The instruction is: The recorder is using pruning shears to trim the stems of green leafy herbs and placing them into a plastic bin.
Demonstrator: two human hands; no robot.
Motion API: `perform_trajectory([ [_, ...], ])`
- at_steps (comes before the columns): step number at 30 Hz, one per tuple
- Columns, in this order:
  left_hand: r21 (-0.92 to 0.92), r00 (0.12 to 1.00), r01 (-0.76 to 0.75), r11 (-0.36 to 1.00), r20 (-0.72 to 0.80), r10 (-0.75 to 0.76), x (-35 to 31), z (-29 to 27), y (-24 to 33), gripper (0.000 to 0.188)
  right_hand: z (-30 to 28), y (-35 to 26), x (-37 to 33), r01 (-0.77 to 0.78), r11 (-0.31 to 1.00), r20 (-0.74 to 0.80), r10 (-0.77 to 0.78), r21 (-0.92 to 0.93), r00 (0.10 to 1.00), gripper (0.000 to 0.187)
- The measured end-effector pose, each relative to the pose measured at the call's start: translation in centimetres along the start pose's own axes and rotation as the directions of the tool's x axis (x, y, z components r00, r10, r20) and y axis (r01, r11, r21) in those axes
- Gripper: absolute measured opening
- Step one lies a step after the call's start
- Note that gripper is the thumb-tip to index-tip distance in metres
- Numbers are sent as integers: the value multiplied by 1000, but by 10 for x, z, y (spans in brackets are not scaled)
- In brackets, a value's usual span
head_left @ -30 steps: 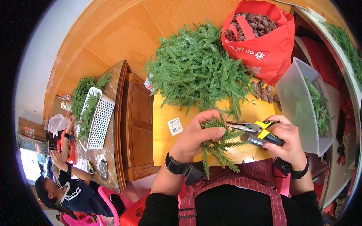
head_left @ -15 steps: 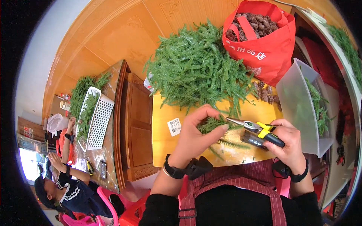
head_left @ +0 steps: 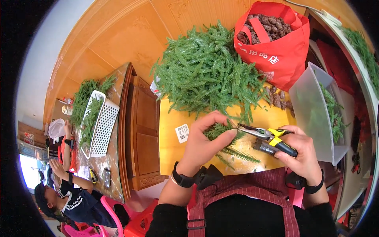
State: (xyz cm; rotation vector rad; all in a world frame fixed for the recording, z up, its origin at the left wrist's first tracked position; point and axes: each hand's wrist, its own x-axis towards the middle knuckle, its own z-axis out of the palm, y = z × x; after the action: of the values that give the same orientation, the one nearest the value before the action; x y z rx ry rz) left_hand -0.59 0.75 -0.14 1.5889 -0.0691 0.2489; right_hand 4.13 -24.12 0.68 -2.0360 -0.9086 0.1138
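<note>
My left hand (head_left: 202,143) pinches a green artificial pine sprig (head_left: 241,155) between thumb and fingers, its needled tips sticking out toward the right. In my right hand (head_left: 303,149) is a pair of long-nose pliers (head_left: 278,141) with yellow and black handles. The jaws are slightly parted, and their tips reach the sprig's stem end beside my left thumb. Below the pliers lies a dark bundle in clear wrap (head_left: 265,146) on the yellow tabletop (head_left: 173,154). Beyond my hands rises a large heap of pine sprigs (head_left: 205,71).
A red bag (head_left: 276,59) full of pine cones stands at the back right, with loose pine cones (head_left: 278,98) before it. A clear plastic bin (head_left: 316,114) holds greenery at right. Leftward, another person (head_left: 75,201) sits at a table with a white perforated basket (head_left: 103,130).
The pliers' jaws have parted a little at the sprig's stem. The sprig's lower tips have swung slightly downward. At left, the other person's far hand has moved slightly.
</note>
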Motion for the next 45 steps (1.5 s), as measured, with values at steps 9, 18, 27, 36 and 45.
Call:
perform_trajectory([
  [9,-393,900,434,811,228,-372,-2,-4,7,11,4,10,4,109,993,-17,-108,54,994,32],
  [18,-429,900,427,796,282,-332,0,-3,2,12,5,12,4,142,989,-63,-144,-31,988,29],
  [27,802,797,-429,416,120,592,0,12,8,19,5,-16,2,-251,968,-9,251,15,968,19],
  [36,114,999,-31,993,-40,36,0,8,7,9,-2,-3,-1,-76,994,58,71,77,996,29],
  [45,-399,925,378,836,208,-319,0,-2,11,6,2,9,5,135,991,-12,-135,-4,991,35],
])
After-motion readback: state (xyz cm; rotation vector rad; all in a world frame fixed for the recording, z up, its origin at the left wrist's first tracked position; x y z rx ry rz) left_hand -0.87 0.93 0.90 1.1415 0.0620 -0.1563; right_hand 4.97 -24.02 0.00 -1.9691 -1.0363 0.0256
